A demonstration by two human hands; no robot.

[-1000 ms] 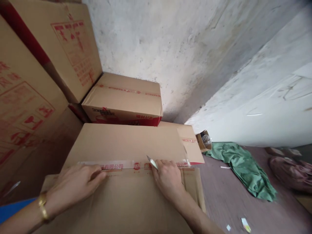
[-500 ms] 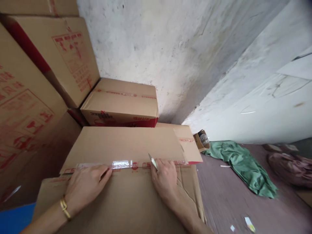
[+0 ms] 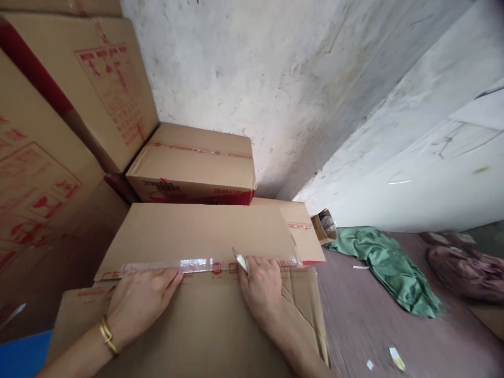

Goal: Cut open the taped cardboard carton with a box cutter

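Note:
A large cardboard box (image 3: 205,231) lies right in front of me, its top flaps joined by a strip of clear tape with red print (image 3: 197,265). My right hand (image 3: 262,291) is closed around a small knife (image 3: 240,261), whose blade points up at the tape seam. My left hand (image 3: 139,304), with a gold bangle on the wrist, lies flat on the near flap with its fingers stretched to the tape.
More cardboard boxes (image 3: 192,165) with red print are stacked behind and to the left (image 3: 43,142) against a white wall. A green cloth (image 3: 388,268) and a small open box (image 3: 325,226) lie on the reddish floor to the right, with paper scraps (image 3: 396,358).
My right hand with the knife has slid a little to the left along the tape seam. My left hand has shifted slightly right toward it.

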